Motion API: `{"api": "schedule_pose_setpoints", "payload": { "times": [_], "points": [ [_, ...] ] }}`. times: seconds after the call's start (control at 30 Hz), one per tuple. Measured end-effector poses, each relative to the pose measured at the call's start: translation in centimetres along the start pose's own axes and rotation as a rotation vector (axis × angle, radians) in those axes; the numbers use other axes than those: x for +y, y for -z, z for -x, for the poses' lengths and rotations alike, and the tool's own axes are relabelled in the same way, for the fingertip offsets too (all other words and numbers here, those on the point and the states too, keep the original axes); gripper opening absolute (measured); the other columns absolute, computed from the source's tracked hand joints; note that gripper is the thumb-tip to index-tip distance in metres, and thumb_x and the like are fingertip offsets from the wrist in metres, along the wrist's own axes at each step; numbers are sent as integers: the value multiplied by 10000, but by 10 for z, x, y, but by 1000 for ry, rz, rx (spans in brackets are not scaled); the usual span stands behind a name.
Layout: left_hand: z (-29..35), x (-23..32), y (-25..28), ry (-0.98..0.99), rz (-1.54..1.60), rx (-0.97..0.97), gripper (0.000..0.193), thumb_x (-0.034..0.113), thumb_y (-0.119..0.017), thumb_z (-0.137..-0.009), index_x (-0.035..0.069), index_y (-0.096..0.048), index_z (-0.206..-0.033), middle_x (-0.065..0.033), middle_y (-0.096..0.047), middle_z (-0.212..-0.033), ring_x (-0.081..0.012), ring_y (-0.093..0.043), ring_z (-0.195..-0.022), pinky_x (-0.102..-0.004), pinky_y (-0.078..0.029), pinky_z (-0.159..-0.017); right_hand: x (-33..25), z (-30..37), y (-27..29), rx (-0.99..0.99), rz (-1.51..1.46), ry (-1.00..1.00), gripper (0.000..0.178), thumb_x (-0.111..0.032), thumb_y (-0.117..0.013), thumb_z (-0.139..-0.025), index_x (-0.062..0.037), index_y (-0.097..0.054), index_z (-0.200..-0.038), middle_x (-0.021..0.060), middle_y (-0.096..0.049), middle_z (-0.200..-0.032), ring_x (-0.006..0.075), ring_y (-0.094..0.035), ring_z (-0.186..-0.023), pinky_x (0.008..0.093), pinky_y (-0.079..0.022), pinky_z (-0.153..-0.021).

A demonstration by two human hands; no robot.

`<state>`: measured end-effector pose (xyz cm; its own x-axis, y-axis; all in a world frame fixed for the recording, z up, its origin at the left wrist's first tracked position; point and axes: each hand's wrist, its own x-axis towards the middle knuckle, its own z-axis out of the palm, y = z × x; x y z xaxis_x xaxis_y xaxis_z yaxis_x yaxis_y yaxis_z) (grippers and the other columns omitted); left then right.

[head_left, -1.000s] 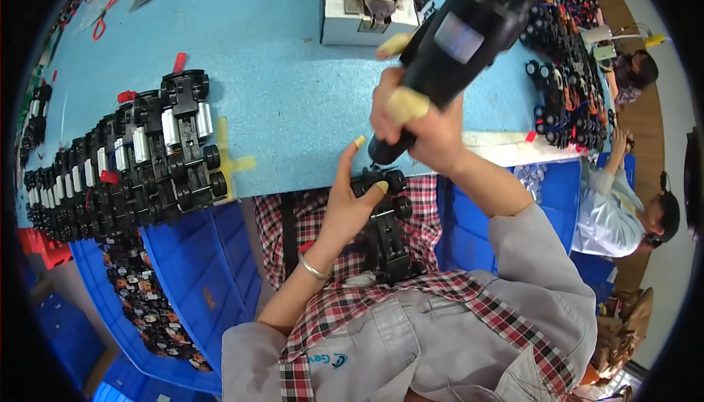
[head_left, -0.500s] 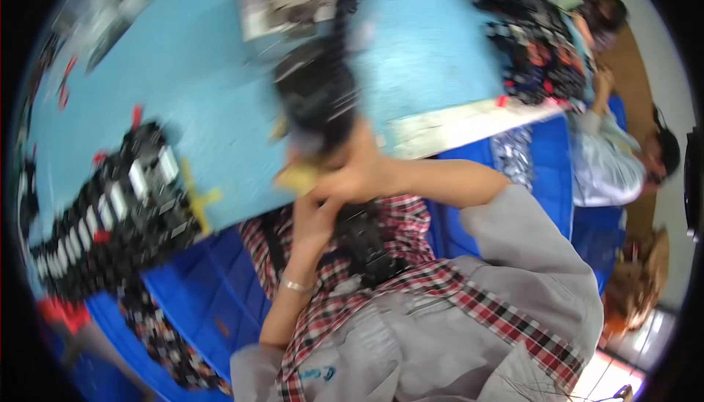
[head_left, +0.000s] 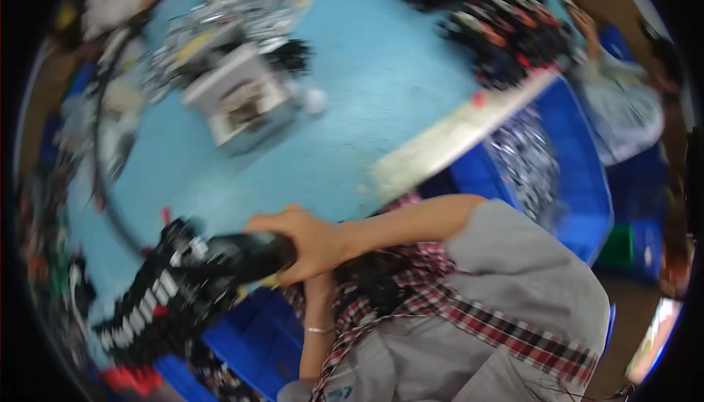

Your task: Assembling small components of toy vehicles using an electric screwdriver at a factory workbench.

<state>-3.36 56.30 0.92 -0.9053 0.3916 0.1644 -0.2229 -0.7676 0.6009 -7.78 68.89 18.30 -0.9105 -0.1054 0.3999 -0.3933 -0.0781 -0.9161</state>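
Observation:
My right hand (head_left: 314, 244) is wrapped round a thick black corded tool, by its shape an electric screwdriver (head_left: 249, 255). The tool lies nearly level and points left, its far end over a row of black parts with white strips (head_left: 158, 292) at the table's left edge. My left hand (head_left: 320, 285) is below and behind the right one, a bracelet on its wrist. Its fingers are hidden, so what they hold does not show. A small yellow piece (head_left: 270, 282) peeks out beside the hands, too blurred to name.
On the blue table (head_left: 352, 109) stands a white box-like fixture (head_left: 242, 94), with silvery parts (head_left: 220, 17) behind it. A black cable (head_left: 99, 138) curves down the left. Black parts (head_left: 506, 35) are heaped far right. A blue bin (head_left: 587, 189) holds silvery pieces; a co-worker (head_left: 623, 109) sits beyond.
The right hand has swung the screwdriver from upright in front of me to nearly level, leftward over the row of parts. The left hand is now mostly covered. The view has turned.

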Motion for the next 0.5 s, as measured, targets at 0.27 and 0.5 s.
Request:
{"api": "schedule_pose_setpoints", "payload": {
  "times": [0.27, 0.5],
  "points": [
    [-74, 155, -132, 344, -1187, -77, 373, 125, -621, -736, 55, -483, -1076, -63, -545, -907, -131, -508, -864, -274, -419, -764, -94, -34, 106, 38, -1218, 349, 300, -121, -625, -755, 16, -493, -988, -34, -393, -531, 44, -385, -400, 187, -369, -419],
    [-156, 409, -74, -426, -1949, 99, 309, -49, -585, -657, 32, -430, -911, -76, -543, -880, -169, -545, -812, -263, -445, -716, 26, 53, 221, 254, -1096, 130, 422, -240, -412, -910, 22, -338, -1232, -13, -275, -593, 69, -282, -463, 215, -296, -424]
  ]
}}
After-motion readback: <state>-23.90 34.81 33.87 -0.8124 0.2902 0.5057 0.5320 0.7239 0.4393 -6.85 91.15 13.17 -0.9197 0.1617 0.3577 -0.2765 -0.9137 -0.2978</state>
